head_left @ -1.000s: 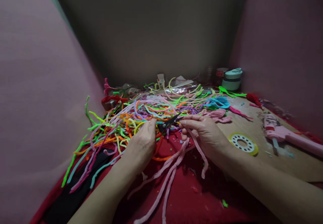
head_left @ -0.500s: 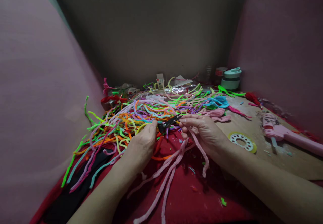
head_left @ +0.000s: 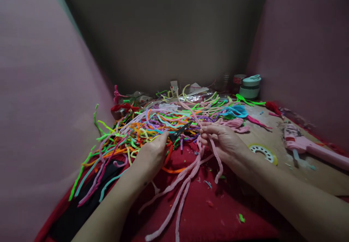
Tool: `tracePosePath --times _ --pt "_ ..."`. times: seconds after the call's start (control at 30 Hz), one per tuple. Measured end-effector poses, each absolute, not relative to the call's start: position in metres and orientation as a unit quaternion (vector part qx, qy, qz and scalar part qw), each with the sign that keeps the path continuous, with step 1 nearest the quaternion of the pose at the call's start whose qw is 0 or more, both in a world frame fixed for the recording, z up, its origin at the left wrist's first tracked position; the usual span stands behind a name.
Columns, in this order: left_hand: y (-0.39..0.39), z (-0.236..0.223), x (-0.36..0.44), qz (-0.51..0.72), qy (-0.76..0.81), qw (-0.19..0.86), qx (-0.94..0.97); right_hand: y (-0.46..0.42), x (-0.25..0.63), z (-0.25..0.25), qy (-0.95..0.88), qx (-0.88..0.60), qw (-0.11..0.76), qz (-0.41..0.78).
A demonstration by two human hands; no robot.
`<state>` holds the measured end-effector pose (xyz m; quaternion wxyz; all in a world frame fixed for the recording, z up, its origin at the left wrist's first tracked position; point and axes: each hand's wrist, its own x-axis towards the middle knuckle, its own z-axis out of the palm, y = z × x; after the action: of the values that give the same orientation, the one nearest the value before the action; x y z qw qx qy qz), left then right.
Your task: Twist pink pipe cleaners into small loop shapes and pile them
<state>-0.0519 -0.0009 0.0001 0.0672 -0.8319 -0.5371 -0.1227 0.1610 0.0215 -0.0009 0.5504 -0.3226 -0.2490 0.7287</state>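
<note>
My left hand (head_left: 155, 149) is closed around the handles of small black scissors (head_left: 180, 131); their blades point up and right toward my other hand. Between the thumb and fingers of my right hand (head_left: 220, 138) is a fuzzy pink pipe cleaner (head_left: 216, 154), its one end hanging down and its other part reaching up and left. Just below, several more pink pipe cleaners (head_left: 188, 173) fan out over the red cloth (head_left: 218, 213). Whether my right fingers also hold the top of that bunch I cannot tell.
A heap of many-coloured pipe cleaners (head_left: 152, 122) spreads behind my hands. On the cardboard (head_left: 272, 125) at right lie a tape roll (head_left: 265, 153) and a pink hot glue gun (head_left: 302, 144). A teal container (head_left: 251, 86) stands at the back. Walls rise on both sides.
My right hand has drawn slightly right, away from the scissors, with the pink pipe cleaner. The blade tips were at its fingers before; now there is a small gap.
</note>
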Motion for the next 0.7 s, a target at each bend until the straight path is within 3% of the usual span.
tracePosePath --times 0.27,0.43,0.5,0.63,0.7 --pt "-0.001 0.005 -0.051 -0.037 -0.526 0.02 -0.849 0.022 0.163 0.005 -0.233 -0.298 0.546 0.748" --pt "0.001 0.012 -0.051 -0.133 -0.481 -0.052 -0.865 0.016 0.157 0.003 -0.25 -0.272 0.506 0.779" --pt "0.0 0.017 -0.046 -0.232 -0.487 -0.13 -0.832 0.013 0.152 0.002 -0.268 -0.26 0.481 0.794" --pt "-0.008 0.018 -0.028 -0.408 -0.463 -0.451 -0.644 0.003 0.141 0.003 -0.328 -0.268 0.396 0.815" --pt "-0.009 0.015 -0.022 -0.474 -0.427 -0.538 -0.551 0.0 0.137 0.004 -0.356 -0.273 0.335 0.829"
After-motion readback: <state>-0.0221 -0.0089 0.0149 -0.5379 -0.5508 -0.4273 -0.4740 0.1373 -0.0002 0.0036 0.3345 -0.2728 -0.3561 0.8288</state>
